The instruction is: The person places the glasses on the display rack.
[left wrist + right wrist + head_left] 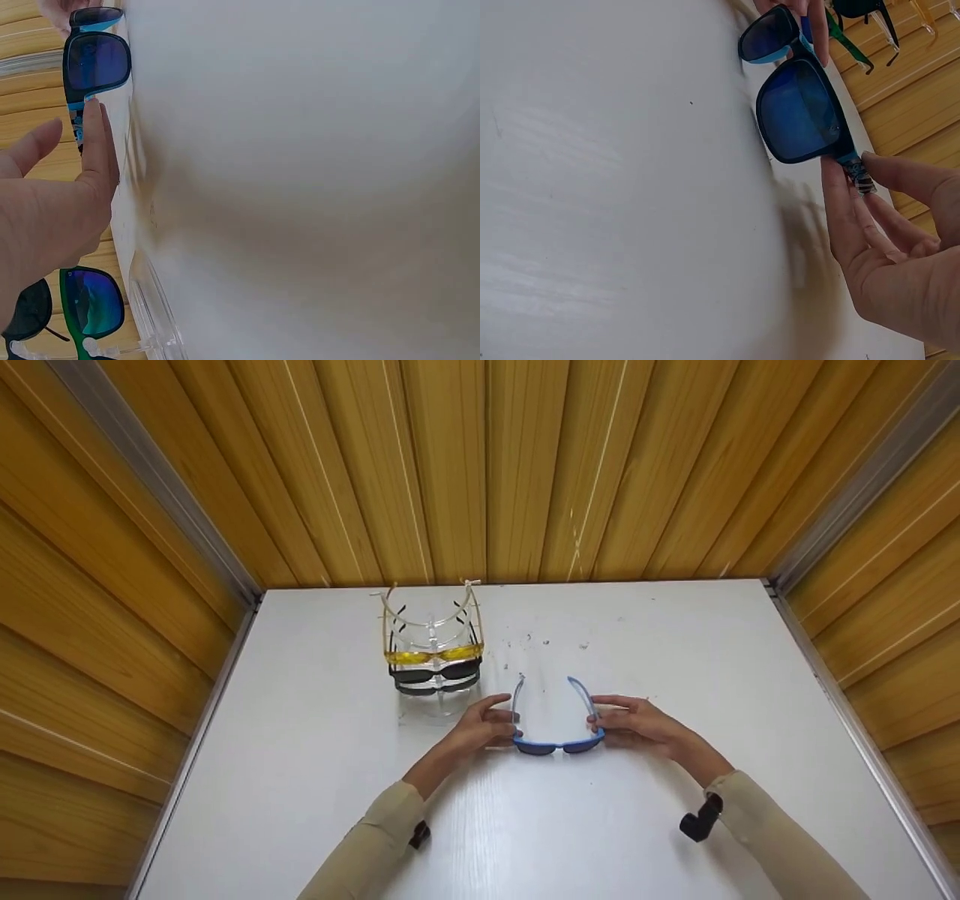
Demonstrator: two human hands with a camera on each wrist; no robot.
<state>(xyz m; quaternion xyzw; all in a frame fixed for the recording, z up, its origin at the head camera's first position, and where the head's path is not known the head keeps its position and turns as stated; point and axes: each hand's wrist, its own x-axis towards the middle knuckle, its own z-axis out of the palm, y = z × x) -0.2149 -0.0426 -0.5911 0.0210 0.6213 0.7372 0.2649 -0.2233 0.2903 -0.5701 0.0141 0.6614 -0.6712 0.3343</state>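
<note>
A pair of blue-framed sunglasses (559,746) with dark lenses is between my two hands, its temples unfolded and pointing away from me. My right hand (637,727) pinches the right temple close to the hinge; in the right wrist view, thumb and fingers (845,217) lie on either side of the patterned temple. On the other side, my left hand (476,727) touches the frame near the left hinge. Its straight fingers (94,142) reach the frame in the left wrist view, while the thumb stands apart from it.
A clear display stand (441,706) at the back left bears several glasses, including yellow-lensed ones (433,656) and black sunglasses (435,673). It stands close beyond my left hand. The white table (315,780) is bounded by yellow wood-look walls (450,472).
</note>
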